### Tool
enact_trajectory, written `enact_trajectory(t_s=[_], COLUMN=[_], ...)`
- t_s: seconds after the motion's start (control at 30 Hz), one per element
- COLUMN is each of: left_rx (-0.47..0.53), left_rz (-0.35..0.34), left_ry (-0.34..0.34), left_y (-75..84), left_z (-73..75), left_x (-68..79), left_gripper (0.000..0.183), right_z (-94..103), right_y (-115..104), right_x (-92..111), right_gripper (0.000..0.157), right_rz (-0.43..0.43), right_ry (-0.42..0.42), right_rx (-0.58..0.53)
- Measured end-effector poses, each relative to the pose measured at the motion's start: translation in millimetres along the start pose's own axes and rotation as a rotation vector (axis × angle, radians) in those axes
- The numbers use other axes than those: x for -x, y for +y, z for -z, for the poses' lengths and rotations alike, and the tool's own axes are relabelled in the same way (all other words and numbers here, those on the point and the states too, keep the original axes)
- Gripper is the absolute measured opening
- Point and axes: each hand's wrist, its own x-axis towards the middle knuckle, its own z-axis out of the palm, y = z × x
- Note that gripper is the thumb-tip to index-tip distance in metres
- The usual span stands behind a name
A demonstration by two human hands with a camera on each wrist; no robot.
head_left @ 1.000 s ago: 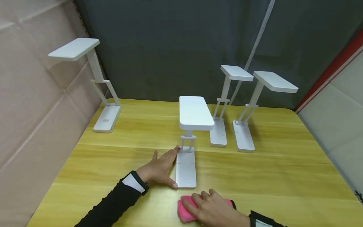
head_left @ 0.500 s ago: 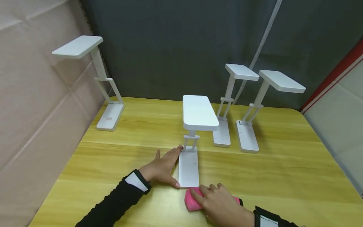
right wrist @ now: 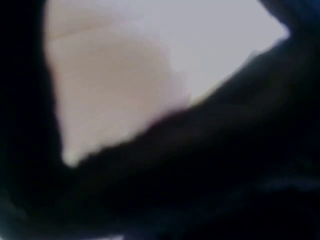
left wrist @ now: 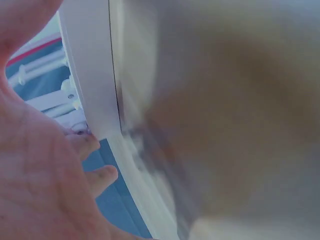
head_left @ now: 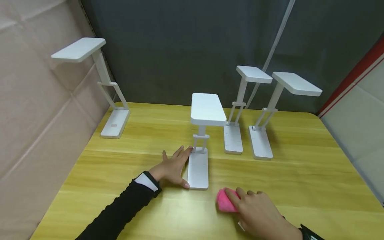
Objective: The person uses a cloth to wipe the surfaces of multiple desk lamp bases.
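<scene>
A white folding desk lamp (head_left: 198,170) stands upright mid-table, its flat rectangular head raised on a hinged stem. My left hand (head_left: 172,168) lies spread along the left side of its base, thumb at the near corner and fingertips by the hinge. In the left wrist view, the palm (left wrist: 40,170) shows beside the white base edge (left wrist: 92,70). To the right of the base and nearer me, my right hand (head_left: 259,211) grips a bunched pink cloth (head_left: 226,201) low over the table. The right wrist view is mostly dark and blurred, with cloth and hand hidden.
Two similar white lamps stand at the back right, one base (head_left: 233,138) left of the other (head_left: 260,143). Another lamp (head_left: 115,124) stands at the back left by the pale wall covering (head_left: 45,110). A dark curtain (head_left: 174,53) hangs behind the wooden table (head_left: 300,186).
The middle lamp and my left hand have shifted slightly away from me. My right hand brought the pink cloth up to the base's near edge, then moved it off to the right.
</scene>
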Motion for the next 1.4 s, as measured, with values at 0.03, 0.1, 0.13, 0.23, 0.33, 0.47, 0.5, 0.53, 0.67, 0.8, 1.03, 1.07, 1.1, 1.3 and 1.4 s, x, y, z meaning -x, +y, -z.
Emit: enact_trajectory(t_s=[0.03,0.1,0.13,0.23,0.33,0.47,0.5,0.53,0.67,0.8,1.03,1.07,1.1,1.3,1.4], left_rx=[0.014,0.032,0.04,0.05,0.047,0.057,0.057,0.055,0.022,0.001,0.009,0.012,0.01,-0.001,-0.044], left_rz=[-0.001,0.009,0.02,0.067,0.112,0.139,0.145,0.152,0.171,0.188,0.118,0.103,0.095,0.218,0.323], left_ry=[-0.004,-0.019,-0.026,-0.049,-0.081,-0.106,-0.107,-0.116,-0.143,-0.157,-0.085,-0.063,-0.041,0.057,0.103], left_y=[-2.2,-6.0,-7.4,-11.6,-15.6,-18.2,-18.4,-17.6,-13.2,-9.7,-16.1,-20.6,-26.7,-98.4,-148.1], left_z=[2.4,8.0,11.4,20.9,29.2,35.7,36.3,37.9,45.0,50.8,50.3,51.0,52.6,88.2,106.1], left_x=[-4.8,-15.7,-21.7,-40.3,-58.9,-78.4,-82.0,-85.1,-95.6,-103.7,-93.5,-87.2,-79.0,-10.0,26.8], left_gripper=[0.127,0.127,0.127,0.126,0.126,0.124,0.124,0.124,0.121,0.118,0.118,0.117,0.116,0.091,0.077], right_z=[0.0,-1.1,-1.8,-3.6,-6.1,-11.3,-13.0,-14.0,-16.7,-16.8,-16.4,-16.2,-16.3,-15.3,-14.7], right_y=[0.4,1.1,1.5,1.4,0.5,-1.4,-1.6,-2.1,-3.6,-5.0,-7.4,-7.6,-7.2,0.0,4.0], right_x=[0.3,1.7,2.7,5.6,8.7,13.6,14.8,15.8,18.0,17.4,16.6,17.1,17.6,24.3,29.0], right_gripper=[0.056,0.057,0.057,0.055,0.053,0.052,0.053,0.052,0.051,0.051,0.049,0.05,0.05,0.05,0.049], right_rz=[-0.004,-0.01,-0.014,-0.027,-0.04,-0.033,-0.025,-0.021,-0.007,-0.019,-0.015,-0.013,-0.011,-0.034,-0.052], right_ry=[0.012,0.041,0.054,0.062,0.054,0.067,0.081,0.08,0.091,0.08,0.068,0.066,0.064,0.046,0.035], right_rx=[0.003,0.013,0.018,0.021,0.018,0.02,0.022,0.02,0.009,0.0,-0.023,-0.028,-0.035,-0.043,-0.04])
